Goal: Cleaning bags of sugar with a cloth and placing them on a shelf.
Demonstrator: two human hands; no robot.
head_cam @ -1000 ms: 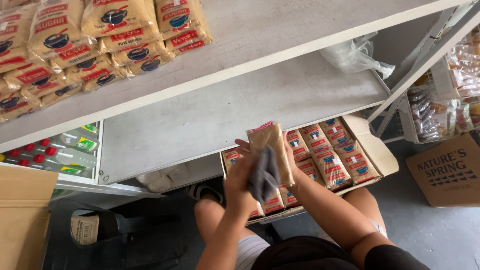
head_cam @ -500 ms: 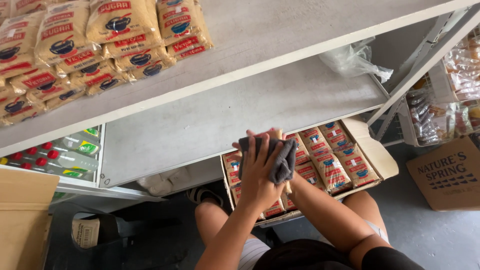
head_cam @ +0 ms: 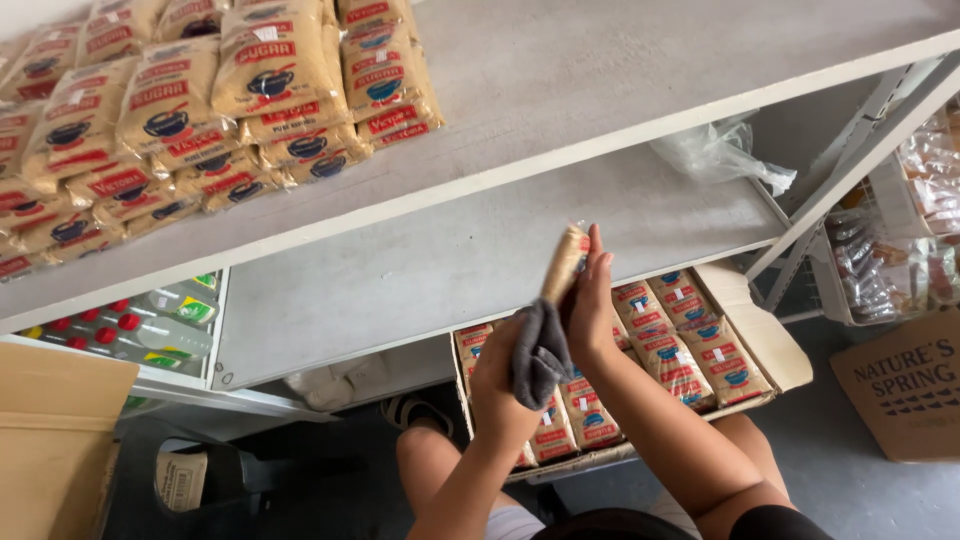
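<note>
My right hand (head_cam: 592, 300) holds a tan packet (head_cam: 563, 264) of brown sugar upright and edge-on, just in front of the middle shelf. My left hand (head_cam: 500, 385) grips a dark grey cloth (head_cam: 540, 352) and presses it against the lower part of that packet. Both hands are over an open cardboard box (head_cam: 760, 335) resting on my lap, filled with several more packets of the same kind (head_cam: 690, 345).
The top shelf (head_cam: 600, 90) carries stacked sugar packets (head_cam: 200, 110) on its left. A crumpled clear plastic bag (head_cam: 715, 155) lies on the middle shelf (head_cam: 420, 270). Bottles with red caps (head_cam: 120, 330) sit lower left, cardboard boxes (head_cam: 905, 390) at both sides.
The packet has turned from face-on to edge-on and risen a little. The cloth has slid from the packet's top down to its lower end.
</note>
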